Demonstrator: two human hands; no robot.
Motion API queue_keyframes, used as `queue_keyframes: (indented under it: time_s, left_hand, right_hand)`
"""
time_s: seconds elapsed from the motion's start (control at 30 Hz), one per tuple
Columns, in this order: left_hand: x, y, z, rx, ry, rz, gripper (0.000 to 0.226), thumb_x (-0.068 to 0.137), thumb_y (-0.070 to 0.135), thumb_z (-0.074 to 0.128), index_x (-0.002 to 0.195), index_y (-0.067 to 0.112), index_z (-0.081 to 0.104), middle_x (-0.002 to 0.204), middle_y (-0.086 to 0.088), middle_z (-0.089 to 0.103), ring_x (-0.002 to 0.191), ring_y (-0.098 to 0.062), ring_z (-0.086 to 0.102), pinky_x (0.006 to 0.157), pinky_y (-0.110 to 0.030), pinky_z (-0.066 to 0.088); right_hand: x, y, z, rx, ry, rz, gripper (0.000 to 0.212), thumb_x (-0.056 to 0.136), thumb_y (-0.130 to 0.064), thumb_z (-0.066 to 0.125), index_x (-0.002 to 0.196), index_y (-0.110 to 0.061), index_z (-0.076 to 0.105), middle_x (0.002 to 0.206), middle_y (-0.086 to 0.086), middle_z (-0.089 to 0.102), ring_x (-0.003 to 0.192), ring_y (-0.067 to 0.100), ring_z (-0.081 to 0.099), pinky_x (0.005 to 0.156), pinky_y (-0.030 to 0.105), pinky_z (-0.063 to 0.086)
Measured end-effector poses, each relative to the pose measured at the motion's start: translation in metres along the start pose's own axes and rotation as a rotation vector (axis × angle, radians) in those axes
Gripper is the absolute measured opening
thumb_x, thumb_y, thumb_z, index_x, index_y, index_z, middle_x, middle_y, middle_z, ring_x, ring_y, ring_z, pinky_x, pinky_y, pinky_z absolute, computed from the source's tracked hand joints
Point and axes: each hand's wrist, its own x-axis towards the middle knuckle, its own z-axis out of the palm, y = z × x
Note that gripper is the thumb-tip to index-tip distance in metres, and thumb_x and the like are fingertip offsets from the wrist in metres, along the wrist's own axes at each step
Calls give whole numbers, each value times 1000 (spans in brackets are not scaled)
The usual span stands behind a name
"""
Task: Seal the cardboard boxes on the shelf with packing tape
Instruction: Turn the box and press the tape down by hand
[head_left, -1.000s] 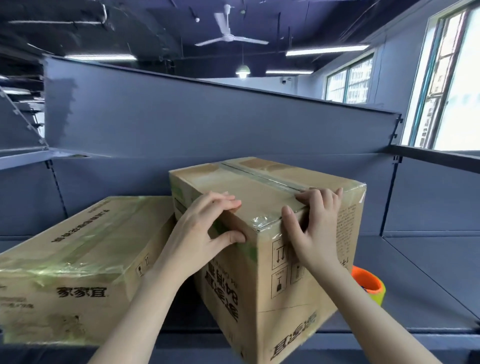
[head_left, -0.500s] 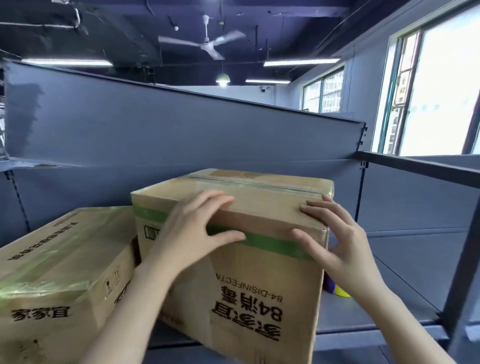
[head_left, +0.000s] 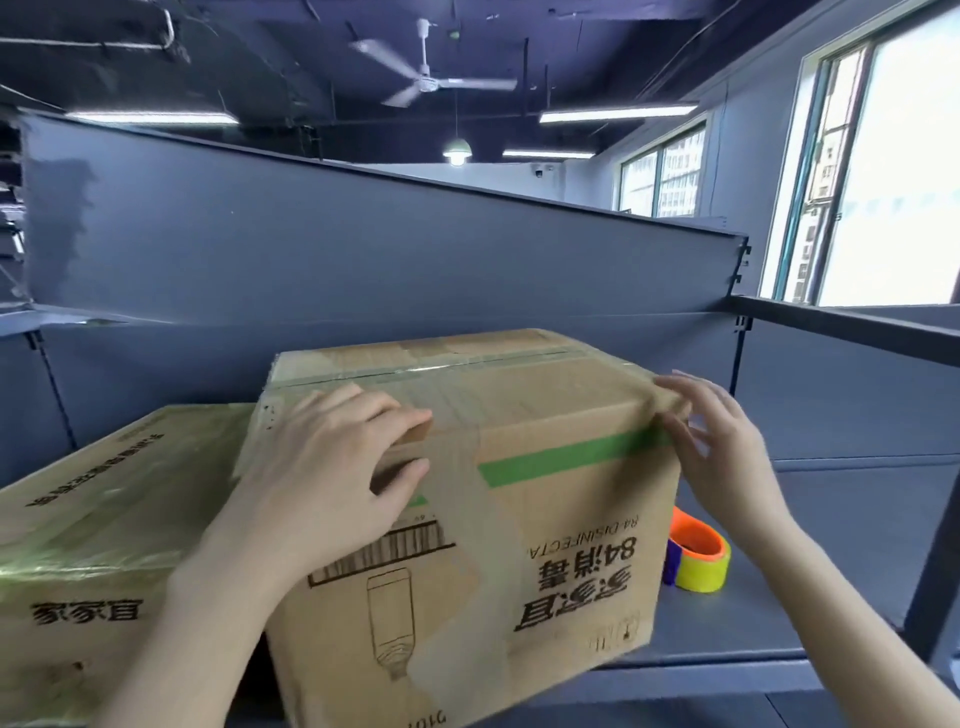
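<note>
A cardboard box (head_left: 561, 499) with a green stripe and upside-down print stands on the grey shelf (head_left: 852, 519). A strip of clear tape (head_left: 483, 561) runs over its top and down its front face. My left hand (head_left: 332, 467) rests on the top front edge near the left corner, with the fingers flat on top and the thumb on the front face. The straight fingers of my right hand (head_left: 722, 447) touch the top right corner. Right of the box lies a roll of packing tape (head_left: 698, 561) with an orange core.
A second cardboard box (head_left: 98, 525), wrapped in greenish tape, lies flat to the left and touches the first. The shelf's grey back panel (head_left: 363, 270) rises behind both. A dark metal post (head_left: 935, 597) stands at the right front. Bare shelf stretches to the right.
The box has turned, so its wide printed face now points at me. Both hands moved along its top edge, and the tape roll shows more fully at the right.
</note>
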Motion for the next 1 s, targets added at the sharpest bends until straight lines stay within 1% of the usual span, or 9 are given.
queue_keyframes:
  time_s: [0.07,0.1,0.2,0.37,0.63,0.73,0.83,0.93,1.0]
  left_hand:
    - [2,-5,1,-47,-66,-34,44,84,48,52,128,39,51,123,26,52,115,-3,44,98,-27,31]
    - [2,-10,0,-74,-71,-55,45,83,50,50,127,41,51,125,29,50,117,1,41,98,-25,31]
    - [3,-20,-2,-104,-55,-117,46,79,57,47,123,44,54,125,30,50,118,2,42,91,-24,37]
    - [-2,-18,-1,-53,-95,-188,47,80,66,37,126,57,42,131,37,41,124,3,40,87,-28,44]
    - [-9,16,-6,17,-100,-95,50,86,63,36,134,48,37,139,30,36,129,4,36,98,-30,40]
    - [-3,18,-15,-113,-149,-15,58,73,75,32,126,55,43,129,41,38,123,10,40,100,-29,40]
    - [-2,4,-17,-448,-328,34,62,67,76,53,125,57,41,132,45,30,126,22,23,111,-20,21]
    - [-7,-8,-13,-594,-375,-21,82,59,67,64,133,57,29,131,51,25,130,22,6,110,-21,10]
    - [-7,-13,-11,-613,-346,-67,99,53,67,68,137,56,18,128,53,25,129,23,9,108,-21,11]
  right_hand:
    - [-3,-12,16,-200,37,-52,35,89,-13,56,123,-19,57,138,5,47,131,32,36,107,42,32]
    - [-7,-22,26,-221,23,-103,36,88,-23,57,124,-20,57,139,5,47,135,36,30,110,45,25]
    - [-13,-52,51,-299,-30,-251,49,84,-50,50,123,-23,59,133,5,54,135,35,32,106,65,19]
    - [-13,-60,69,-281,41,-248,42,79,-39,67,113,-15,66,119,10,61,124,35,45,100,72,17]
    - [3,-21,57,-32,-82,-337,40,85,-46,58,117,-22,59,124,0,53,130,21,37,105,66,17]
    - [26,-4,43,76,-242,-205,40,84,-43,55,122,-30,52,141,3,43,143,21,14,114,56,7]
    - [24,-10,38,-59,-264,-60,56,80,-54,51,131,-32,46,152,3,28,145,21,2,115,53,7]
    - [-7,-49,41,125,-273,-38,79,71,-77,43,136,-32,41,152,-10,25,142,10,16,115,42,22]
    - [-33,-81,49,170,-358,-113,92,64,-87,40,141,-37,31,155,-16,10,144,9,4,115,36,15]
